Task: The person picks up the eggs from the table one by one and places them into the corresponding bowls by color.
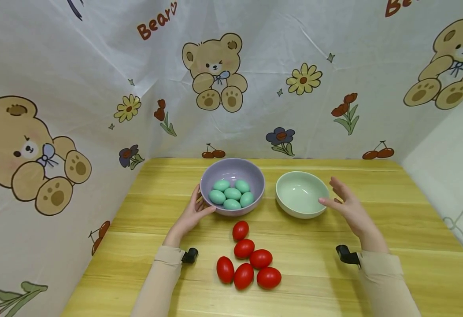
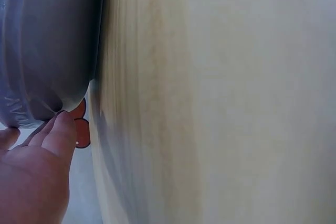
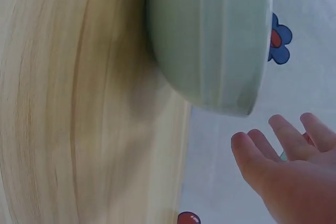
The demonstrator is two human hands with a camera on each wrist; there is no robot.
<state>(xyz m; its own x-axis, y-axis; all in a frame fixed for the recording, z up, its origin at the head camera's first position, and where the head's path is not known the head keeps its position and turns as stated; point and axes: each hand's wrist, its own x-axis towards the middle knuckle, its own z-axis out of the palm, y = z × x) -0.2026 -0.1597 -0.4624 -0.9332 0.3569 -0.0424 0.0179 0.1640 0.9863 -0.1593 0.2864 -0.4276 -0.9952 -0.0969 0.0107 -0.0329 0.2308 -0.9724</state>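
Observation:
My left hand (image 1: 191, 215) touches the left side of a purple bowl (image 1: 257, 172), thumb near the front rim and fingers along its wall. Up close in the left wrist view, the fingertips (image 2: 63, 124) meet the bowl's outside. Several mint-green eggs (image 1: 232, 193) lie in that bowl. To its right stands a pale green bowl (image 1: 300, 193) with nothing in it. Beside this bowl's right side, my right hand (image 1: 349, 208) is held with fingers spread. A gap separates the hand from the bowl (image 3: 210, 40) in the right wrist view.
Several red eggs (image 1: 244, 248) lie loosely grouped on the wooden table (image 1: 310, 273), in front of the bowls. Behind the table hangs a white cloth (image 1: 263, 53) printed with bears and flowers. Black wrist mounts (image 1: 346, 254) sit at both cuffs.

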